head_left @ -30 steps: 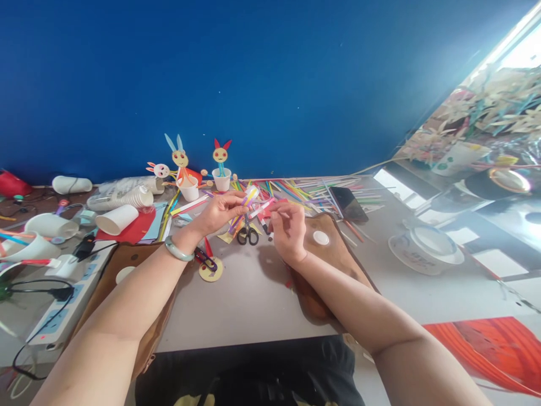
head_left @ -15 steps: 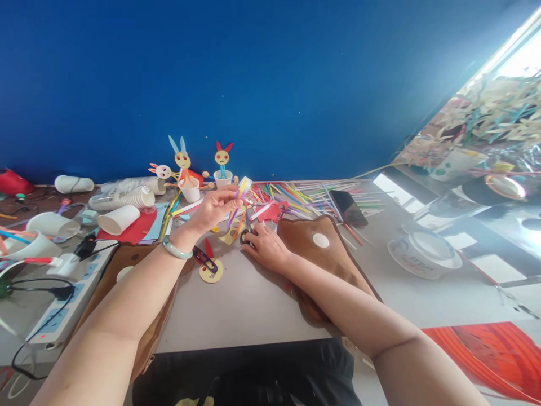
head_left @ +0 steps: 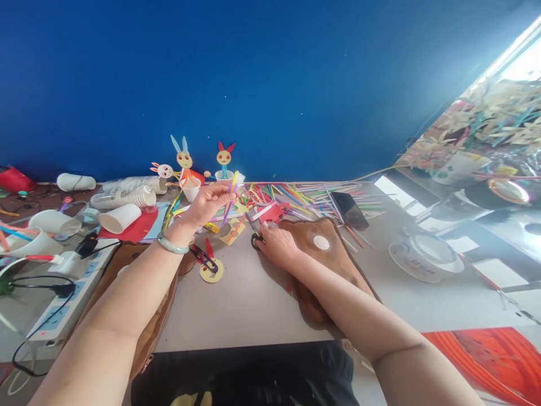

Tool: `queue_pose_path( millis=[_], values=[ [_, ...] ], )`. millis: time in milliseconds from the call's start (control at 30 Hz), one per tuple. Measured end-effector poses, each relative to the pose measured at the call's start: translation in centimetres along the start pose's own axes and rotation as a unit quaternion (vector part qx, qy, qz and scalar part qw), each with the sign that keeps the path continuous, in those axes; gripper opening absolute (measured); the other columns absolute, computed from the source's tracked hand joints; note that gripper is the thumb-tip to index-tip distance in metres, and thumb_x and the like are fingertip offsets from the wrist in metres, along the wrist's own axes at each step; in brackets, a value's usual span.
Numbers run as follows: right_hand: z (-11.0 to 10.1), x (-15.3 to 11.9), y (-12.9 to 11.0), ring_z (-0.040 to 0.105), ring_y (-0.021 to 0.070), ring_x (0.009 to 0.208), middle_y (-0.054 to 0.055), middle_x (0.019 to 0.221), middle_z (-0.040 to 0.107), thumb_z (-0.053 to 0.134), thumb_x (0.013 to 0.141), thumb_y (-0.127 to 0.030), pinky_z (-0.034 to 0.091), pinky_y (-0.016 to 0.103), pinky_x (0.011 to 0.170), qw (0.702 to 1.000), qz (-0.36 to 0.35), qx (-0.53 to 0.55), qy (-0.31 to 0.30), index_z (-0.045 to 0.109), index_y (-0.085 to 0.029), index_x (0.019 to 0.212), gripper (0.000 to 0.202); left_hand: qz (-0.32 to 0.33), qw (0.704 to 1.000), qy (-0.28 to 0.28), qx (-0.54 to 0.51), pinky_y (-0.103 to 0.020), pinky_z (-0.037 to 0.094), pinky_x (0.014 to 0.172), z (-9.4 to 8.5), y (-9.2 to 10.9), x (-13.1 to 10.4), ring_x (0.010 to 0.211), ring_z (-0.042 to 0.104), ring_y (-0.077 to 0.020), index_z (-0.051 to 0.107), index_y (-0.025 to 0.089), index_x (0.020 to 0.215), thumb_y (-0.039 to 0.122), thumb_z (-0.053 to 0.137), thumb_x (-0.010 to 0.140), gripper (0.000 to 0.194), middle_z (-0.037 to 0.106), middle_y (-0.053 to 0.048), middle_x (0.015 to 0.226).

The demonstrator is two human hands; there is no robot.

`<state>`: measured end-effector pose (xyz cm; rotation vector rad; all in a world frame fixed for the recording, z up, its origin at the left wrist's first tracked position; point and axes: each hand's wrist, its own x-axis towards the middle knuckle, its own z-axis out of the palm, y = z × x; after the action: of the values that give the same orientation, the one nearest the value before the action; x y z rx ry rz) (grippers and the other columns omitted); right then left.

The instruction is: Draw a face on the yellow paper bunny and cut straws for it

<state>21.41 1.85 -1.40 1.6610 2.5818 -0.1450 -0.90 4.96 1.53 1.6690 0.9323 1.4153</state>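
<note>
My left hand is closed in a pinch on thin purple and yellow strips, held upright above the table; their material I cannot tell. Lower and to the right, my right hand is closed around dark-handled scissors, whose blades point away from me toward the pile. Between the hands lies a yellow sheet with cut-outs. Closer to me, a round yellow face piece has a red pointed piece and dark purple thread snips lying on it.
Several rabbit-head figures stand at the wall, one in a white cup. Coloured sticks, red scraps and a phone lie behind. Brown pads flank the work area. Left are paper cups and a power strip.
My left hand has drawn a little left and down with the strips, which now point more upright. My right hand has shifted slightly right with the scissors, away from the left hand.
</note>
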Motion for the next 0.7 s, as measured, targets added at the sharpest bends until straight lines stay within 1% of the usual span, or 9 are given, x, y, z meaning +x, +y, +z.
queue_pose_path(
  millis=[133, 200, 300, 367, 467, 533, 600, 700],
  values=[
    [-0.5, 0.0, 0.2, 0.065, 0.0261, 0.098, 0.011, 0.106, 0.068, 0.049, 0.086, -0.022, 0.044, 0.032, 0.074, 1.000, 0.007, -0.001, -0.024, 0.056, -0.018, 0.111, 0.026, -0.009, 0.999, -0.005, -0.045, -0.027, 0.048, 0.077, -0.2, -0.4, 0.2, 0.082, 0.061, -0.0140, 0.076, 0.019, 0.084, 0.038, 0.073, 0.077, 0.020, 0.067, -0.003, 0.092],
    [-0.6, 0.0, 0.3, 0.066, 0.0268, 0.097, 0.012, 0.104, 0.069, 0.051, 0.083, -0.019, 0.045, 0.032, 0.074, 1.000, 0.010, -0.005, -0.029, 0.057, -0.016, 0.110, 0.029, -0.025, 0.997, -0.006, -0.067, -0.026, 0.048, 0.072, -0.3, -0.4, 0.2, 0.075, 0.061, -0.0124, 0.076, 0.018, 0.083, 0.038, 0.073, 0.077, 0.021, 0.067, -0.002, 0.086],
    [-0.8, 0.0, 0.4, 0.067, 0.0274, 0.095, 0.013, 0.099, 0.070, 0.055, 0.079, -0.020, 0.045, 0.032, 0.073, 0.999, 0.007, -0.008, -0.037, 0.060, -0.016, 0.106, 0.027, -0.054, 0.994, 0.003, -0.094, -0.025, 0.047, 0.068, -0.4, -0.1, 0.2, 0.068, 0.061, -0.0115, 0.075, 0.018, 0.084, 0.040, 0.074, 0.077, 0.023, 0.066, 0.000, 0.074],
    [-0.9, 0.0, 0.5, 0.067, 0.0273, 0.094, 0.012, 0.096, 0.071, 0.055, 0.080, -0.023, 0.045, 0.032, 0.072, 0.999, 0.005, -0.008, -0.041, 0.062, -0.017, 0.100, 0.022, -0.073, 0.991, 0.017, -0.111, -0.025, 0.047, 0.066, -0.6, 0.2, 0.2, 0.065, 0.060, -0.0110, 0.075, 0.018, 0.088, 0.041, 0.075, 0.075, 0.026, 0.066, 0.000, 0.069],
    [-1.0, 0.1, 0.5, 0.068, 0.0271, 0.092, 0.011, 0.093, 0.071, 0.054, 0.083, -0.031, 0.045, 0.031, 0.070, 0.999, 0.007, -0.008, -0.045, 0.064, -0.018, 0.092, 0.019, -0.089, 0.987, 0.036, -0.131, -0.024, 0.046, 0.065, -0.8, 0.4, 0.2, 0.064, 0.059, -0.0106, 0.076, 0.017, 0.091, 0.041, 0.079, 0.070, 0.033, 0.066, 0.000, 0.067],
    [-1.1, 0.2, 0.5, 0.068, 0.0267, 0.091, 0.011, 0.091, 0.071, 0.055, 0.083, -0.034, 0.044, 0.030, 0.069, 0.999, 0.009, -0.008, -0.048, 0.065, -0.018, 0.089, 0.019, -0.095, 0.985, 0.038, -0.139, -0.025, 0.048, 0.067, -0.8, 0.5, 0.2, 0.066, 0.061, -0.0112, 0.076, 0.017, 0.089, 0.041, 0.080, 0.068, 0.032, 0.066, 0.000, 0.067],
    [-1.1, 0.2, 0.6, 0.068, 0.0264, 0.090, 0.010, 0.091, 0.071, 0.057, 0.082, -0.034, 0.044, 0.030, 0.068, 0.999, 0.009, -0.009, -0.052, 0.065, -0.018, 0.088, 0.018, -0.103, 0.984, 0.033, -0.141, -0.027, 0.049, 0.070, -0.9, 0.5, 0.2, 0.069, 0.062, -0.0123, 0.076, 0.017, 0.087, 0.041, 0.080, 0.068, 0.031, 0.068, -0.001, 0.070],
    [-1.0, 0.2, 0.6, 0.068, 0.0266, 0.091, 0.011, 0.092, 0.071, 0.056, 0.081, -0.028, 0.043, 0.030, 0.067, 0.998, 0.007, -0.009, -0.054, 0.065, -0.018, 0.090, 0.015, -0.110, 0.984, 0.027, -0.139, -0.027, 0.050, 0.071, -0.9, 0.7, 0.2, 0.069, 0.063, -0.0122, 0.076, 0.017, 0.089, 0.042, 0.080, 0.067, 0.033, 0.071, -0.002, 0.076]
  ],
)
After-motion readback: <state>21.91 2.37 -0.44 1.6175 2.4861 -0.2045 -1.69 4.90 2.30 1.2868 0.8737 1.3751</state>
